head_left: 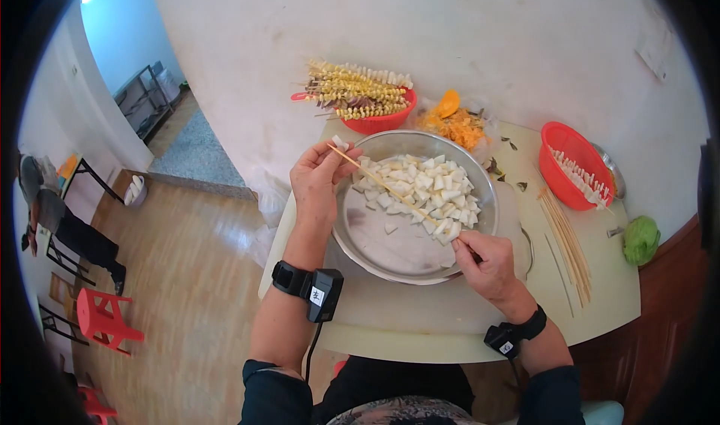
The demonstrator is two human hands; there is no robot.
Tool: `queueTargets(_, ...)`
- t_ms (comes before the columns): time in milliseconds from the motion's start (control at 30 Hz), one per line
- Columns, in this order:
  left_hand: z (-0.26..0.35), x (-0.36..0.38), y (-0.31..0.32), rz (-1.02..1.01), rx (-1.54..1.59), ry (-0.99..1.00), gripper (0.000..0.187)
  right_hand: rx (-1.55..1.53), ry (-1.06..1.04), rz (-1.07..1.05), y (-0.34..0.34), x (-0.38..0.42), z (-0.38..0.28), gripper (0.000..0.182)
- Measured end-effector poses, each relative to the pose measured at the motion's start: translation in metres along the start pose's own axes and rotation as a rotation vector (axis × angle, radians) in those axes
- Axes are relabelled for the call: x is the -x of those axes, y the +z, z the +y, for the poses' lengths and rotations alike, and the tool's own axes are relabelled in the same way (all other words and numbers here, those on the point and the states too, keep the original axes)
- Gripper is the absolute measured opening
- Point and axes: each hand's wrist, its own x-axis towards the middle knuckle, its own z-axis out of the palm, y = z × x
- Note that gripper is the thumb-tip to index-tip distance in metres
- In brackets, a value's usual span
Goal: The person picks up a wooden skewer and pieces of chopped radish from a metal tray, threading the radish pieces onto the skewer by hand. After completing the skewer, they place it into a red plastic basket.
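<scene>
A metal basin point(367, 256) in front of me holds many cut white vegetable chunks point(435, 181). Over it a thin wooden skewer point(375, 179) slants from upper left to lower right, with a few white chunks on its lower right end. My right hand point(489, 266) pinches the skewer at that end, by the basin's right rim. At the upper left rim my left hand point(321, 179) is closed, with a white chunk point(340, 143) between its fingertips beside the skewer's bare tip. Part of the left fingers is hidden.
Loose skewers point(564, 241) lie right of the basin. Red baskets with filled skewers stand behind point(382, 121) and at right point(559, 166). Orange peelings point(454, 129) and a green vegetable point(641, 239) are on the table. A person point(64, 215) stands far left, near a red stool point(105, 320).
</scene>
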Motion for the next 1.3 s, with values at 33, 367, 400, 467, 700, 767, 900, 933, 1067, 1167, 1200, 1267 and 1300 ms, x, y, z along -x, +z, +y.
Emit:
queueTargets(33,-0.0005,-0.0006,-0.0008,0.010,0.018,0.013,0.019,0.009,-0.010,0.008,0.0002,-0.0002,-0.0002,0.005)
queueTargets(367,-0.0036,-0.0032,-0.0014,0.098,0.069,0.050,0.018,0.025,-0.004,0.015,-0.0003,0.0000,-0.0017,0.004)
queueTargets(400,-0.0041,-0.0034,-0.0022,0.098,0.059,0.056,0.018,0.025,-0.003,0.015,-0.0004,0.0003,-0.0014,0.004)
queueTargets(467,-0.0045,-0.0034,-0.0024,0.098,0.049,0.062,0.017,0.044,-0.006,0.008,-0.0004,0.0005,-0.0010,0.005)
queueTargets(700,-0.0049,-0.0028,-0.0007,0.142,0.095,0.100,0.017,0.072,-0.014,0.006,-0.0005,-0.0004,-0.0029,0.005)
queueTargets(767,-0.0048,-0.0028,-0.0012,0.145,0.093,0.103,0.017,0.077,-0.004,0.013,0.0000,-0.0002,-0.0028,0.005)
queueTargets(900,-0.0076,-0.0041,-0.0038,0.139,0.062,0.120,0.017,0.082,-0.020,0.011,-0.0003,-0.0006,-0.0033,0.005)
queueTargets(933,-0.0077,-0.0043,-0.0044,0.130,0.046,0.125,0.016,0.084,-0.021,0.010,-0.0004,-0.0006,-0.0032,0.005)
queueTargets(1067,-0.0039,-0.0023,-0.0013,0.130,-0.014,0.153,0.017,0.086,-0.011,0.001,-0.0006,0.0005,-0.0018,0.005)
queueTargets(1167,-0.0047,-0.0033,-0.0025,0.114,-0.037,0.194,0.015,0.080,-0.029,0.008,-0.0004,-0.0003,-0.0025,0.005)
queueTargets(1200,-0.0070,-0.0045,-0.0045,0.094,-0.060,0.199,0.016,0.079,-0.029,0.009,-0.0004,0.0005,-0.0019,0.005)
queueTargets(1267,-0.0061,-0.0051,-0.0061,0.074,-0.089,0.207,0.017,0.068,0.000,0.018,0.0009,0.0018,-0.0005,0.005)
queueTargets(1300,-0.0058,-0.0045,-0.0053,0.074,-0.110,0.207,0.017,0.065,-0.001,0.020,0.0010,0.0014,-0.0007,0.005)
